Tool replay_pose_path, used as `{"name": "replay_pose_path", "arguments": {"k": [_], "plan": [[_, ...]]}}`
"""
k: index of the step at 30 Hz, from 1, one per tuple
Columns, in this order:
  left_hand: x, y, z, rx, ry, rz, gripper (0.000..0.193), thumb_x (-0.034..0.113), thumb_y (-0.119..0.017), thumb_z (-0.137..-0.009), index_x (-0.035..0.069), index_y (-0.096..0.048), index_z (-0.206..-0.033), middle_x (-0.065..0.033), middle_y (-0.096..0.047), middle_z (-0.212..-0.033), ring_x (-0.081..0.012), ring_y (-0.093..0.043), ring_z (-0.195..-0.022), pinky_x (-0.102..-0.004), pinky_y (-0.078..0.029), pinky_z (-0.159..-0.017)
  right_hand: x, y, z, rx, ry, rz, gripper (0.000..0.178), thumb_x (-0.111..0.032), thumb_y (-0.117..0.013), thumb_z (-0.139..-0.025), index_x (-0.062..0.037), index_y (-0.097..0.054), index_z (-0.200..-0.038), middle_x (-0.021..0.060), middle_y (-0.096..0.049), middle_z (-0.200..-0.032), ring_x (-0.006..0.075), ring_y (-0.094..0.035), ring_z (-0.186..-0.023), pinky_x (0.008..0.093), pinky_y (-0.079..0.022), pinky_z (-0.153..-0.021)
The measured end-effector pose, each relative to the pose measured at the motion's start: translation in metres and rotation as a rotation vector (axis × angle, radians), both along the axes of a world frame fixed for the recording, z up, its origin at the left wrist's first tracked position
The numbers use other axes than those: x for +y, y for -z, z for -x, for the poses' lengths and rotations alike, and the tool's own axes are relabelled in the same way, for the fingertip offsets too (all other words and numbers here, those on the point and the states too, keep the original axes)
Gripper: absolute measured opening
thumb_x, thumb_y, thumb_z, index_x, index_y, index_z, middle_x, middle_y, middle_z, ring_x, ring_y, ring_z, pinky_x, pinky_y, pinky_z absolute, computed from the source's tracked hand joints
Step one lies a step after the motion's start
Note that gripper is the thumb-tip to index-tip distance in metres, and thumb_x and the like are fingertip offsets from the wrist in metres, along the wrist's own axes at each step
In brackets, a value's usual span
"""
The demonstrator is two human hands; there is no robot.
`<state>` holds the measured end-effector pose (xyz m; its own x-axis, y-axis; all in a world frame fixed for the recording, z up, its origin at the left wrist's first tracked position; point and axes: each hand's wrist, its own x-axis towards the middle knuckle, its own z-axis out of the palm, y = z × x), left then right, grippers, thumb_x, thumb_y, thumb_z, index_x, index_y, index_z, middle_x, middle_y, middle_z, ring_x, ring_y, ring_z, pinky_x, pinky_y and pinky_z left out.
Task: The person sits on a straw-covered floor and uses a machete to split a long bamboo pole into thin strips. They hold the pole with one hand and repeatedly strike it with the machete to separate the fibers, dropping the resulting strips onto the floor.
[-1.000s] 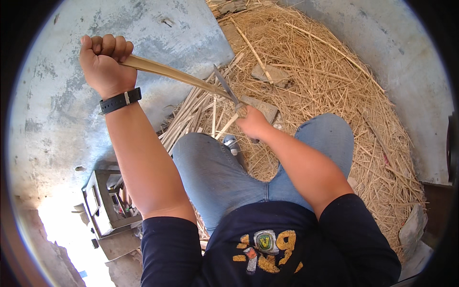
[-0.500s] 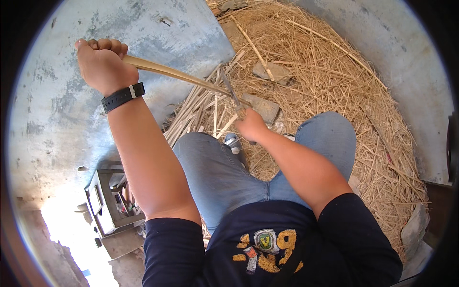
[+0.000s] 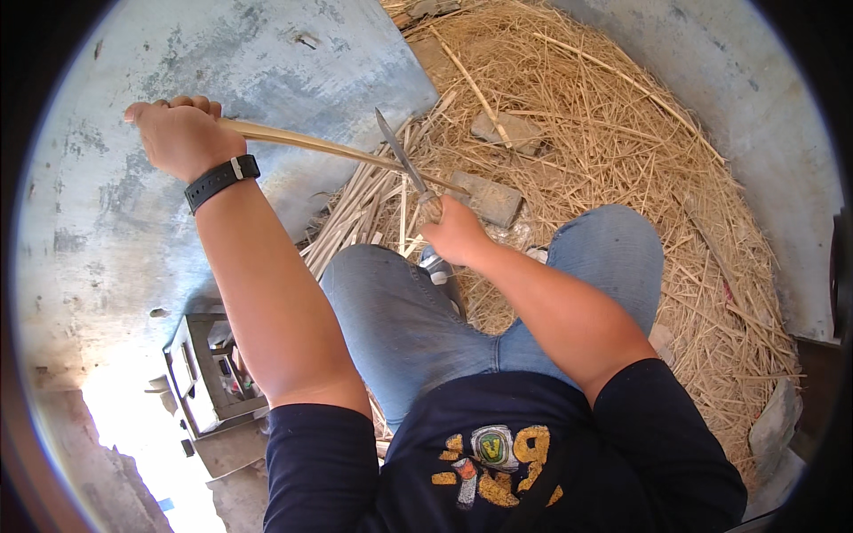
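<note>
My left hand (image 3: 184,135), with a black watch on its wrist, is raised at the upper left and closed round one end of a long pale bamboo strip (image 3: 311,143). The strip slopes down to the right, and its far end lies by a grey brick (image 3: 487,197). In front of my knees my right hand (image 3: 453,233) grips the handle of a knife (image 3: 402,153). Its narrow blade points up and to the left and crosses the strip near the low end. Whether the edge touches the strip I cannot tell.
Pale split strips (image 3: 355,213) lie in a pile left of the knife. Straw-like shavings (image 3: 604,142) cover the ground to the right, with another brick (image 3: 508,133) among them. A worn blue-grey wall (image 3: 115,213) stands at left, and a wooden box (image 3: 213,373) holds small items beside me.
My left hand has shifted slightly left and down with the strip. My right hand has moved a little left, and the knife blade now tilts further left and stands more clear above the strip.
</note>
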<state>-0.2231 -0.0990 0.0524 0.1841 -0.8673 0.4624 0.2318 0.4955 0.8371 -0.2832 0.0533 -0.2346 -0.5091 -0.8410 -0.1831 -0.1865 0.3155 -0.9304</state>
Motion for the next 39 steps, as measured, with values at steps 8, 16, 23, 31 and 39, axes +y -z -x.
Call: {"name": "replay_pose_path", "arguments": {"k": [8, 16, 23, 31, 39], "plan": [[0.004, 0.003, 0.001, -0.009, -0.047, 0.009, 0.045, 0.045, -0.027, -0.106, 0.008, -0.036, -0.081, -0.0004, -0.037, -0.06, -0.0147, -0.032, -0.054, -0.0311, -0.038, -0.056, 0.014, -0.035, -0.011, -0.018, -0.125, 0.013, 0.039, -0.015, -0.063, -0.083, 0.0064, -0.051, -0.113, 0.0244, -0.065, -0.091, 0.0362, -0.066, -0.085, 0.0447, -0.052, -0.074], [0.001, 0.0, -0.005, -0.007, -0.025, 0.02, 0.047, 0.046, -0.023, -0.106, 0.011, -0.03, -0.075, -0.0005, -0.034, -0.059, -0.015, -0.029, -0.053, -0.032, -0.034, -0.054, 0.004, -0.002, 0.001, 0.041, -0.035, -0.149, 0.041, -0.018, -0.064, -0.083, 0.0073, -0.052, -0.113, 0.0286, -0.065, -0.102, 0.04, -0.065, -0.098, 0.0453, -0.052, -0.085], [0.005, 0.001, 0.003, -0.015, -0.021, 0.042, 0.047, 0.045, -0.024, -0.106, 0.01, -0.031, -0.075, -0.0008, -0.035, -0.061, -0.0148, -0.03, -0.054, -0.0318, -0.035, -0.055, 0.015, -0.051, -0.007, 0.003, -0.098, 0.068, 0.037, -0.017, -0.063, -0.082, 0.0072, -0.051, -0.108, 0.0272, -0.065, -0.089, 0.0367, -0.067, -0.084, 0.0458, -0.05, -0.072], [0.011, -0.002, 0.01, -0.021, -0.065, 0.004, 0.046, 0.045, -0.024, -0.106, 0.01, -0.032, -0.077, -0.0009, -0.035, -0.061, -0.0153, -0.031, -0.054, -0.0315, -0.036, -0.055, 0.008, 0.0, 0.0, -0.06, -0.022, -0.091, 0.039, -0.016, -0.063, -0.083, 0.0083, -0.05, -0.111, 0.0279, -0.065, -0.092, 0.0393, -0.067, -0.086, 0.0454, -0.052, -0.072], [0.011, 0.001, 0.003, -0.012, -0.073, 0.01, 0.046, 0.043, -0.024, -0.106, 0.007, -0.037, -0.08, -0.0016, -0.038, -0.062, -0.0158, -0.034, -0.056, -0.0317, -0.04, -0.06, 0.013, -0.034, -0.009, -0.006, -0.106, 0.02, 0.04, -0.016, -0.063, -0.084, 0.0061, -0.049, -0.114, 0.0276, -0.065, -0.093, 0.0416, -0.067, -0.084, 0.048, -0.053, -0.074]]}}
